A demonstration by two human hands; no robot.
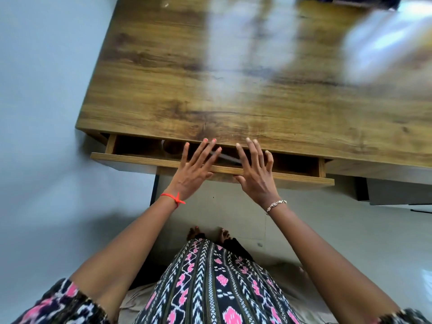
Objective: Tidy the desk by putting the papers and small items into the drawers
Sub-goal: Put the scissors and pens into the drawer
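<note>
— Spotted the drawer?
— Found it under the six o'clock edge of the wooden bench, pulled partly out, front rail facing six o'clock.
— And the hands?
— Saw both spread and flat, gripping nothing. Saw the left hand laid across the front rail, fingers straight and fanned toward twelve o'clock, tips reaching the bench edge. Saw the right hand just at its three o'clock, not touching it, palm on the same rail, fingers splayed and slightly bent over the open gap.
— Anything inside?
— Made out a thin grey flat item between the two hands, too hidden to name, plus a round rim toward ten o'clock of the left hand.
— Any papers?
— Caught only a white blur on the bench toward two o'clock; could not tell what.
— Wrists?
— Noted a red thread on the left, a chain bracelet on the right.
</note>
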